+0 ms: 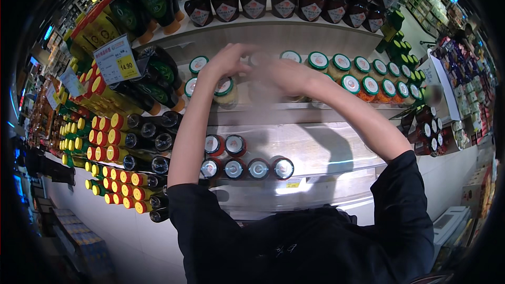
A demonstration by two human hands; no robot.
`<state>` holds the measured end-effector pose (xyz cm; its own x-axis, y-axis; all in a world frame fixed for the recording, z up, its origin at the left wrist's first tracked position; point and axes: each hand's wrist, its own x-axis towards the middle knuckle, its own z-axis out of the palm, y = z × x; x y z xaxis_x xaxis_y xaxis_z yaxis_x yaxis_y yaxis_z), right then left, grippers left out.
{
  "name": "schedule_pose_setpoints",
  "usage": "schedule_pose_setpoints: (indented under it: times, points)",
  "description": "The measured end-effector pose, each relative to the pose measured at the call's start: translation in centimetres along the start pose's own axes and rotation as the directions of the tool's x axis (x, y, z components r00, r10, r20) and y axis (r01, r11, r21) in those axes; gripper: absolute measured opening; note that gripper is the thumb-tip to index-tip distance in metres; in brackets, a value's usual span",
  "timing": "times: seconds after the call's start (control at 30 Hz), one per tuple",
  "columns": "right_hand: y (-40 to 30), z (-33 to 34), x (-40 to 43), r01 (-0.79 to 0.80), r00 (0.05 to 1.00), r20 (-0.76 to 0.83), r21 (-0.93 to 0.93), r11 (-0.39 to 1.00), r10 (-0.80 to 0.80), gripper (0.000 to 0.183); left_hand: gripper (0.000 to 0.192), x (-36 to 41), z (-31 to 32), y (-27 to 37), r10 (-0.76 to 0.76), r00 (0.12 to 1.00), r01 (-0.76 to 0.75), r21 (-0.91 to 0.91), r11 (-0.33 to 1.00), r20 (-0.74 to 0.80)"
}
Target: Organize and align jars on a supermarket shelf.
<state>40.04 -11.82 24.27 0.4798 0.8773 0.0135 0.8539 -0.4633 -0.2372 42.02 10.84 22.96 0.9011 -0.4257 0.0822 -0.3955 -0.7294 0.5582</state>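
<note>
My left hand [232, 60] reaches over the shelf, its thumb and fingers apart and bent toward the right hand. Under its wrist stand glass jars with green-rimmed white lids [224, 85]. My right hand [290, 75] is smeared by motion at the middle of the same shelf [244, 104]. A blurred jar-like shape [263, 92] shows below the right fingers; whether they grip it cannot be told. Right of that hand run rows of similar jars [341, 62], some with orange contents [370, 86].
Dark jars with diamond labels [254, 8] fill the upper shelves. Several dark-lidded jars [259, 169] stand on the lower shelf [315, 142]. Left are dark bottles [158, 75], yellow-capped bottles [114, 154] and a price sign [117, 58]. A white panel [442, 83] stands at right.
</note>
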Motion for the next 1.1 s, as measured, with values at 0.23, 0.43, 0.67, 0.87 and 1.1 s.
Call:
schedule_pose_setpoints:
  times: [0.23, 0.43, 0.67, 0.87, 1.1]
  points:
    - [0.0, 0.0, -0.2, 0.012, 0.998, -0.058, 0.065, 0.998, -0.008, 0.038, 0.072, 0.0, -0.1, 0.6, -0.024, 1.000, 0.024, 0.012, 1.000, 0.003]
    - [0.3, -2.0, -0.8, -0.019, 0.996, -0.084, 0.098, 0.995, 0.027, 0.048, 0.070, -0.3, -0.1, -0.1, 0.067, 0.998, -0.066, 0.071, 0.995, -0.012]
    - [2.2, -8.5, -2.1, 0.005, 0.903, -0.429, 0.039, 0.999, 0.012, 0.045, 0.066, -0.9, -0.9, 0.3, -0.040, 0.997, 0.047, 0.095, 0.994, -0.069]
    - [3.7, -6.5, -3.1, 0.040, 0.928, -0.373, 0.077, 0.996, -0.008, 0.045, 0.058, -0.6, 0.4, -0.3, -0.030, 0.998, 0.036, 0.093, 0.995, -0.062]
    - [3.8, -6.4, -3.3, 0.008, 0.943, -0.330, 0.129, 0.992, 0.035, 0.046, 0.057, -0.1, 0.7, -0.4, -0.016, 0.998, 0.020, 0.064, 0.998, -0.064]
